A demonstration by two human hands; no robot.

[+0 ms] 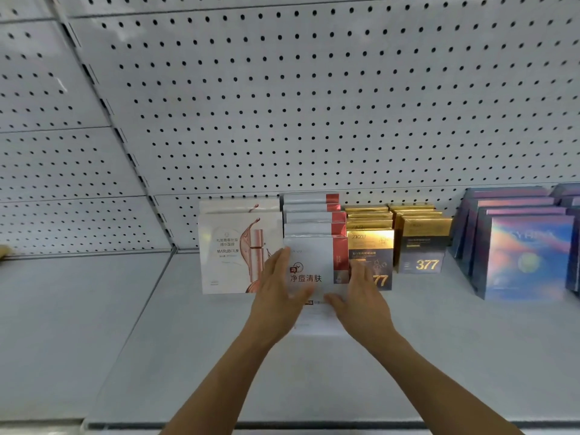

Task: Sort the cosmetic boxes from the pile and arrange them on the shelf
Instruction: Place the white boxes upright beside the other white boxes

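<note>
A white cosmetic box with a red stripe [314,255] stands at the front of a row of like boxes [310,215] on the grey shelf [219,356]. My left hand [276,293] lies with straight fingers along the box's left edge, its thumb across the front face. My right hand [361,296] presses flat on the right edge, its thumb on the lower front. To the left stand white boxes with a rose-gold bottle print [232,255]. On the right are gold-and-navy "377" boxes [420,246] and iridescent blue boxes [521,255].
A white pegboard wall [314,105] backs the shelf. The neighbouring shelf section [72,309] lies to the left, past a seam. A yellowish object [4,251] shows at the far left edge. The pile is out of view.
</note>
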